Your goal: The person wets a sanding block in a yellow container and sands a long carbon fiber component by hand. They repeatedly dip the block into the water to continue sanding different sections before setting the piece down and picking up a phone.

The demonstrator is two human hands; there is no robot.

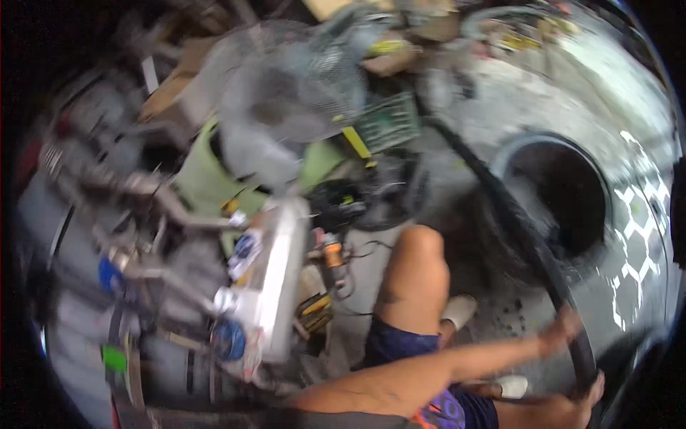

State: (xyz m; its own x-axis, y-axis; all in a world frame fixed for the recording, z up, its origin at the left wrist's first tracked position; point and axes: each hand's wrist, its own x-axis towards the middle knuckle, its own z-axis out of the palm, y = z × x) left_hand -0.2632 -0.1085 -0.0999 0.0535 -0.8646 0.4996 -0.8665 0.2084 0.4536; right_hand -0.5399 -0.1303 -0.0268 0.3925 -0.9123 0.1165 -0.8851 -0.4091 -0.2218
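A long black bar or tube (525,225) slants across the right side, from the far middle down to the near right; motion blur hides its exact kind. My left arm reaches over to the right, and my left hand (563,330) is closed on the lower part of this bar. Close to its near end, my right hand (595,392) is wrapped round it, only partly visible near the lower edge. My bare knee (418,264) and pale shoes (459,309) show beside the bar.
At the right is a shiny grey curved panel (647,243) with bright reflections, beside a dark round opening (557,189). To the left lie metal pipes (193,214), a long silver piece (279,279) and an orange-and-black tool (333,259). Clear plastic and a green crate (389,123) stand farther off.
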